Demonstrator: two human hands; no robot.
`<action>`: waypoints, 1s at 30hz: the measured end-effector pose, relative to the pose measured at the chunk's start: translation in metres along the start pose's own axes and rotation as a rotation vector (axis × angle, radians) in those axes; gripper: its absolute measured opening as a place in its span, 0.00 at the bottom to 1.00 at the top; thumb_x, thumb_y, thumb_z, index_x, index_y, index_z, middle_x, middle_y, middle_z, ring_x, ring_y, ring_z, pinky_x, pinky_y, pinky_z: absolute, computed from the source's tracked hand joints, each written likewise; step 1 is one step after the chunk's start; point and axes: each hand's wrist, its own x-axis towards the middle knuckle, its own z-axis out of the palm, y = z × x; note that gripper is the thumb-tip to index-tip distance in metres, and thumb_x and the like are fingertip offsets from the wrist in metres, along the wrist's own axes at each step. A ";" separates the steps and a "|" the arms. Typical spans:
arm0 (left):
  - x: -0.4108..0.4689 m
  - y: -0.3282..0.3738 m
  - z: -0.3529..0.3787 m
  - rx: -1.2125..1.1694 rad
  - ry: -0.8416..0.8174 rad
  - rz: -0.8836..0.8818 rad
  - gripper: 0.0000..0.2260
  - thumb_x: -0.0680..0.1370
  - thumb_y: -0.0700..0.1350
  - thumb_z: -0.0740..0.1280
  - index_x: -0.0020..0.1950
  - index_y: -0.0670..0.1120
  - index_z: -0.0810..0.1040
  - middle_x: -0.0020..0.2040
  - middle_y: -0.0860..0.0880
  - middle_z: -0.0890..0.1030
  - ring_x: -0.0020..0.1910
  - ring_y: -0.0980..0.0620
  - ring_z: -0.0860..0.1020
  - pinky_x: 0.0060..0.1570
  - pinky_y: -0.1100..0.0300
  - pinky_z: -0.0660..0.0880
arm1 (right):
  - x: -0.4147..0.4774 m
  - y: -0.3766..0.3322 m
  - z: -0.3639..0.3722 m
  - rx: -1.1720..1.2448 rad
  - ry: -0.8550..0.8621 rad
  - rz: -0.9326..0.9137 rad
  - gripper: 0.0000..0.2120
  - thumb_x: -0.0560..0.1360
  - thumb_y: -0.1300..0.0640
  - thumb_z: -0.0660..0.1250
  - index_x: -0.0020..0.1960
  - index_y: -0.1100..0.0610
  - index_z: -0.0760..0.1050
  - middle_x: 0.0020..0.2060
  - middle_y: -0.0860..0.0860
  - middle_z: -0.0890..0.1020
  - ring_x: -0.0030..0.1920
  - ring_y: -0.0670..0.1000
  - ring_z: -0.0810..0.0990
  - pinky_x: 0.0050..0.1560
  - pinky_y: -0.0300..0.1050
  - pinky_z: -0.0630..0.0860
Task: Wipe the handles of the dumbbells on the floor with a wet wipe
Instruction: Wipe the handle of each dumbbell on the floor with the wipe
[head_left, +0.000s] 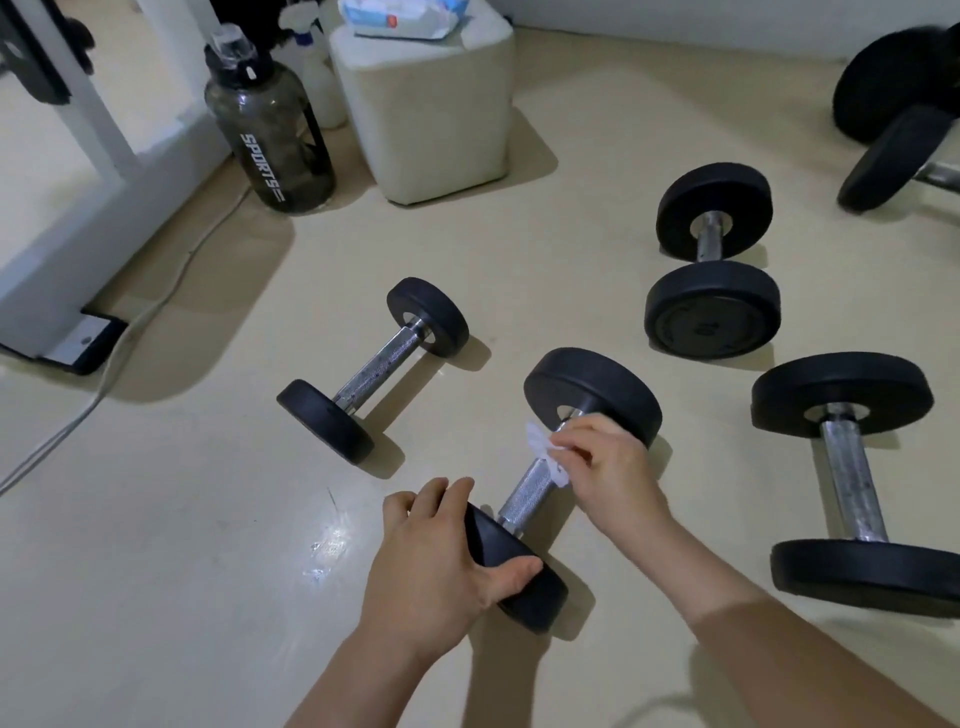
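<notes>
Pale cream glossy floor (197, 597) fills your view, and its widest bare stretch lies at the near left.

Nearest you, your left hand (441, 556) grips the near head of a black-headed chrome-barred dumbbell (597, 389). Your fingers lie over the head's outer face and your thumb curls onto its rim. That dumbbell lies on the floor at centre, slanting from near left to far right.

Your right hand (605, 462) pinches a crumpled white wet wipe (540, 441) against the far part of the knurled chrome handle (527, 496), just beside the far head.

At the near right lies a larger dumbbell (852, 467) with its near head cut by the right edge. A strip of floor runs between it and your right forearm.

To the left and a little farther, a smaller dumbbell (374, 369) slants the same way, with a band of floor between it and yours. Farther right, a fourth dumbbell (711, 306) points away from you. Beyond it, a fifth dumbbell (893, 156) runs off the right edge.

At the left, a thin grey cable (130, 338) crosses the floor beside a white frame base (62, 249). Along the far side stand:
- a dark translucent sports bottle (270, 130)
- a white spray bottle (318, 78) behind it
- a cream cube ottoman (436, 119) with a soft pack of wipes (400, 18) on top
</notes>
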 end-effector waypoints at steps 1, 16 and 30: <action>-0.001 0.001 0.001 0.004 0.003 -0.002 0.43 0.64 0.73 0.64 0.73 0.54 0.60 0.67 0.59 0.66 0.62 0.52 0.59 0.59 0.61 0.66 | -0.003 -0.001 0.003 -0.004 0.034 0.023 0.07 0.73 0.68 0.67 0.44 0.60 0.82 0.44 0.50 0.78 0.45 0.41 0.73 0.47 0.23 0.66; -0.021 0.016 0.016 0.144 0.054 0.071 0.43 0.68 0.73 0.57 0.76 0.51 0.53 0.76 0.51 0.55 0.69 0.49 0.51 0.68 0.59 0.56 | -0.018 -0.004 -0.003 -0.074 -0.165 -0.277 0.08 0.67 0.70 0.64 0.39 0.64 0.81 0.37 0.56 0.81 0.38 0.48 0.78 0.46 0.25 0.68; -0.022 0.020 0.015 0.320 0.048 0.233 0.37 0.59 0.75 0.59 0.57 0.50 0.77 0.53 0.51 0.78 0.52 0.47 0.68 0.43 0.54 0.76 | -0.033 0.009 0.003 -0.098 -0.064 -0.209 0.12 0.64 0.72 0.66 0.43 0.62 0.82 0.40 0.54 0.81 0.40 0.51 0.80 0.47 0.31 0.70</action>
